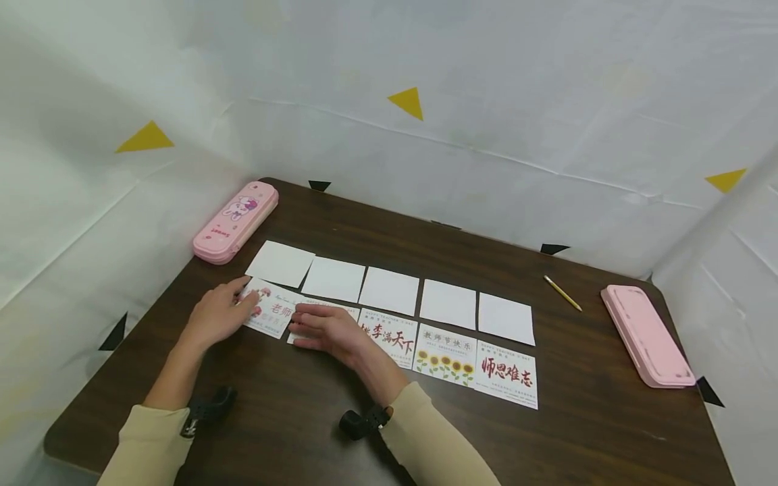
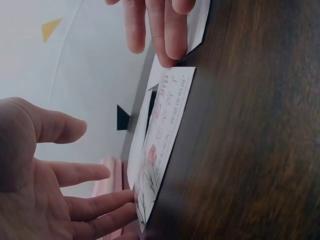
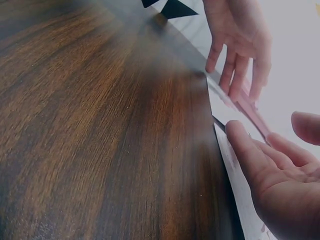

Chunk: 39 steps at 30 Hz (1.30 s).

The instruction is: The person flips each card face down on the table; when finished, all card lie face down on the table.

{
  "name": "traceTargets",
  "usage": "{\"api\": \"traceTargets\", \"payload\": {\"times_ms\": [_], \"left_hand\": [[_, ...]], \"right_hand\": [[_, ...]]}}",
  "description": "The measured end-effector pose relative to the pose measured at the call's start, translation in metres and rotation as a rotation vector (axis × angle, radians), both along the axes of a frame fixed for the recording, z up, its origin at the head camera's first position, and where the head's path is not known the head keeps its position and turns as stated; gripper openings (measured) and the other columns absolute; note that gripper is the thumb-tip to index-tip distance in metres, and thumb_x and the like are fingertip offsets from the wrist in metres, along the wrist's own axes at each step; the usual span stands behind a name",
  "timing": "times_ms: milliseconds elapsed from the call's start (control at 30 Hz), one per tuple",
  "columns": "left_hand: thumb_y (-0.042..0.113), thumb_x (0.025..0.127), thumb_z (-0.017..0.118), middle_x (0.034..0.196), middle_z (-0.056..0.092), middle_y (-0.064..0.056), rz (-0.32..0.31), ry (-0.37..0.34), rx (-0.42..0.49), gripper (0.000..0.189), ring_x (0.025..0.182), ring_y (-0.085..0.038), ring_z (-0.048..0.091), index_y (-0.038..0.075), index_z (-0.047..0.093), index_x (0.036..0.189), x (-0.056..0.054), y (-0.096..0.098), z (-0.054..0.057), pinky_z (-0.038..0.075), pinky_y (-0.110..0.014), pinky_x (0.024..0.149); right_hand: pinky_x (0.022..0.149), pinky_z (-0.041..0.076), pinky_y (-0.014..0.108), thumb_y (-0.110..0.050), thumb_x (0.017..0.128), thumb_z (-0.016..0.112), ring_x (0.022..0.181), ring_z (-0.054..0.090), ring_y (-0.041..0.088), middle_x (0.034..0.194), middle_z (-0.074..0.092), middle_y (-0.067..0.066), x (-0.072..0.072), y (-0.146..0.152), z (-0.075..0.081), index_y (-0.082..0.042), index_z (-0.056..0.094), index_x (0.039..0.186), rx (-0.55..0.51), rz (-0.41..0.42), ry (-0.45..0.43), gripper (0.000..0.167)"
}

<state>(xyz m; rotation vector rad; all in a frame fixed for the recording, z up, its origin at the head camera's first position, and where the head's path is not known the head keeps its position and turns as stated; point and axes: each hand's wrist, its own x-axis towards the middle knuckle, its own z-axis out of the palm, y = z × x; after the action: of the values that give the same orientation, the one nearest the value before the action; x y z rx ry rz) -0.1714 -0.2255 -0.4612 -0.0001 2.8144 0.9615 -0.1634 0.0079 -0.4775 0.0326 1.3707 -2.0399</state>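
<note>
Tabletop (image 1: 608, 432): dark wood grain.
Pink pencil cases (image 1: 236, 219): far left and right side.
Left hand (image 1: 219, 312): fingers spread, at left edge of flower card (image 1: 273, 317).
Right hand (image 1: 334, 335): fingers extended over second printed card (image 1: 351, 313); contact unclear.
Flower card: leftmost of five printed, between the hands.
Blank cards (image 1: 389, 291): five, row behind.
Yellow pencil (image 1: 562, 293): near right case.

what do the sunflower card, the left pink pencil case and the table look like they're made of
Sunflower card: probably thin cardstock or paper, matte-looking; it lies flat with crisp edges.
Left pink pencil case: perhaps plastic or a coated hard shell, smooth, with rounded corners.
Table: wood or wood-look laminate, low sheen, showing streaky dark brown grain.
</note>
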Motion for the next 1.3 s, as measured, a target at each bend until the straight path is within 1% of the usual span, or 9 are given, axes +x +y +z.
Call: {"api": "traceTargets", "payload": {"times_ms": [167,267,400,567,733,867,1033,1200,1300], "left_hand": [[0.038,0.102,0.046,0.134,0.049,-0.033,0.027,-0.002,0.078,0.062,0.118,-0.047,0.048,-0.005,0.038,0.146,0.003,-0.006,-0.003,0.037,-0.064,0.097],[0.039,0.103,0.045,0.132,0.051,-0.031,0.037,-0.002,0.121,0.061,0.117,-0.044,0.049,-0.004,0.04,0.145,0.005,-0.009,-0.005,0.038,-0.062,0.097],[0.039,0.103,0.044,0.137,0.048,-0.03,0.049,-0.015,0.173,0.059,0.122,-0.045,0.046,-0.003,0.042,0.144,0.008,-0.012,-0.004,0.036,-0.062,0.099],[0.04,0.104,0.043,0.136,0.05,-0.03,0.069,-0.01,0.209,0.058,0.119,-0.043,0.047,-0.002,0.044,0.144,0.012,-0.016,-0.001,0.038,-0.059,0.096],[0.038,0.104,0.042,0.128,0.056,-0.028,0.089,0.006,0.25,0.055,0.116,-0.041,0.05,0.0,0.046,0.144,0.016,-0.02,-0.001,0.042,-0.055,0.091],[0.037,0.104,0.044,0.125,0.061,-0.026,0.096,0.038,0.302,0.053,0.112,-0.037,0.057,-0.001,0.05,0.14,0.018,-0.021,-0.001,0.048,-0.05,0.09],[0.033,0.105,0.045,0.118,0.066,-0.024,0.115,0.107,0.436,0.048,0.1,-0.021,0.067,-0.004,0.056,0.134,0.021,-0.022,-0.002,0.056,-0.027,0.08],[0.038,0.106,0.04,0.125,0.063,-0.016,0.138,0.122,0.594,0.052,0.112,-0.019,0.062,-0.003,0.056,0.135,0.025,-0.021,-0.001,0.052,-0.025,0.088],[0.04,0.106,0.038,0.129,0.061,-0.014,0.138,0.129,0.605,0.053,0.115,-0.017,0.059,0.0,0.055,0.137,0.027,-0.02,0.0,0.05,-0.022,0.09]], "right_hand": [[0.095,0.05,0.046,-0.003,0.101,0.05,0.126,0.051,0.04,0.136,0.053,0.027,0.001,0.0,0.0,0.009,0.049,0.138,-0.01,-0.001,0.028,0.039],[0.093,0.051,0.045,-0.002,0.1,0.052,0.123,0.054,0.039,0.133,0.056,0.027,0.003,0.0,0.0,0.01,0.051,0.136,0.013,-0.035,0.05,0.038],[0.087,0.055,0.04,0.002,0.097,0.055,0.116,0.061,0.034,0.127,0.061,0.025,0.006,-0.001,-0.003,0.01,0.055,0.132,0.059,-0.085,0.095,0.036],[0.077,0.058,0.033,0.008,0.09,0.062,0.1,0.07,0.023,0.114,0.069,0.018,0.008,-0.007,-0.004,0.008,0.062,0.126,0.149,-0.15,0.192,0.035],[0.066,0.055,0.022,0.009,0.083,0.071,0.084,0.071,0.015,0.097,0.074,0.012,0.007,-0.014,-0.004,0.002,0.072,0.114,0.362,-0.217,0.396,0.032],[0.061,0.049,0.017,0.001,0.082,0.077,0.075,0.066,0.006,0.088,0.075,0.007,0.006,-0.016,-0.003,-0.003,0.077,0.103,0.525,-0.259,0.581,0.021],[0.066,0.049,0.018,-0.013,0.084,0.079,0.079,0.061,0.002,0.089,0.073,-0.004,0.005,-0.017,-0.006,-0.011,0.08,0.096,0.639,-0.304,0.722,0.012],[0.066,0.05,0.019,-0.016,0.086,0.077,0.083,0.061,0.005,0.09,0.071,-0.005,0.005,-0.018,-0.008,-0.012,0.081,0.096,0.652,-0.338,0.733,0.011],[0.063,0.048,0.019,-0.019,0.087,0.077,0.078,0.061,0.002,0.089,0.072,-0.006,0.005,-0.02,-0.008,-0.013,0.081,0.097,0.643,-0.348,0.672,0.012]]}}
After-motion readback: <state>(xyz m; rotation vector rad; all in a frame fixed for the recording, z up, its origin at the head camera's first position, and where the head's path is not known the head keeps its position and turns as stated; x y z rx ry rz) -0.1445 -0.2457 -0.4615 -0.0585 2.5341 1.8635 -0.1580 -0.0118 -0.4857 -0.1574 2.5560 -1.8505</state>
